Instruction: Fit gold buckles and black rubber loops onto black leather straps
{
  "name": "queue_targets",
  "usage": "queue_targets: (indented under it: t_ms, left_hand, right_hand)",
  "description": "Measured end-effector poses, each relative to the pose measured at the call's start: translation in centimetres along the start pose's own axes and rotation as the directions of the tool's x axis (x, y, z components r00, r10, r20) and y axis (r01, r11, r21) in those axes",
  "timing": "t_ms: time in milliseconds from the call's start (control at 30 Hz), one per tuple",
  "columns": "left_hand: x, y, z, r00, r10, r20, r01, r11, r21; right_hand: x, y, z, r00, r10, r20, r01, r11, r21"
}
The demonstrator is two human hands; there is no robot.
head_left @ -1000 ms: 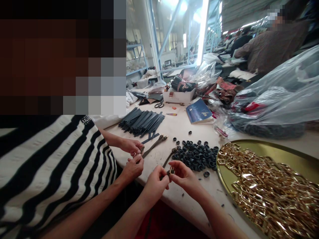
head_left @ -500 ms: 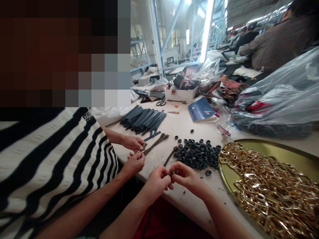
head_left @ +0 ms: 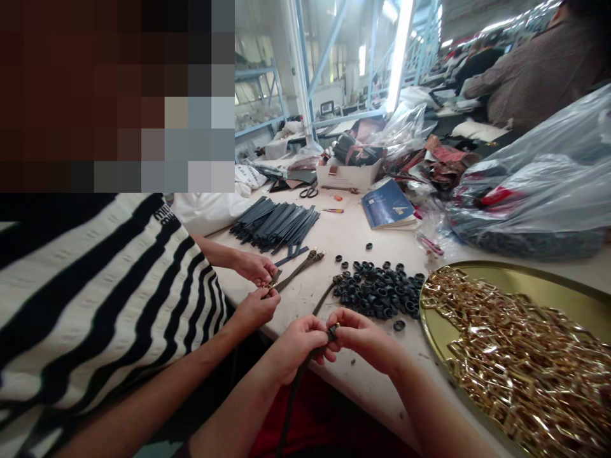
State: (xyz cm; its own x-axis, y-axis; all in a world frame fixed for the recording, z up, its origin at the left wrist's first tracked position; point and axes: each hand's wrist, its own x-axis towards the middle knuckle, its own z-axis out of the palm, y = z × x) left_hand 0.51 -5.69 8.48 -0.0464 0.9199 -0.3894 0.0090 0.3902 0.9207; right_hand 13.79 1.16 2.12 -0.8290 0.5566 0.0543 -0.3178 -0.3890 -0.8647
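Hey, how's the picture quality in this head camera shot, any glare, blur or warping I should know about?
Head view: the ceiling strip light is blown out to white; the gold buckles in the tray throw bright glints; wide-angle warping bends the table edge; a pixelated block covers the upper left; both hands, left hand and right hand, look sharp.
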Motion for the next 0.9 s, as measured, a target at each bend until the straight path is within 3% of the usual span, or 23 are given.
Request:
queue_targets:
  t_ms: [267, 500, 700, 900]
  left_hand:
    - [0.1, 0.2, -0.2, 1.000, -0.016, 0.006, 0.016, 1.000, 0.021]
    - [0.2, 0.0, -0.6, 1.000, -0.012, 0.002, 0.012, 0.995, 0.101]
    - [0.4, -0.6, -2.0, 0.994, -0.040, 0.100, 0.045, 0.998, -0.052]
    - [-0.3, -0.4, -2.8, 0.978, -0.006, 0.209, 0.007, 1.000, -0.002]
  right_hand:
    - [0.0, -0.1, 0.3, 0.999, 0.034, 0.011, -0.035, 0.993, 0.112]
    - [0.1, 0.1, -0.1, 0.999, 0.031, -0.021, -0.031, 1.000, -0.001]
    - [0.2, 0.4, -0.5, 0.996, -0.012, -0.083, 0.006, 0.997, -0.072]
    - [0.4, 0.5, -0.4, 0.991, 0.001, -0.130, -0.014, 0.994, -0.104]
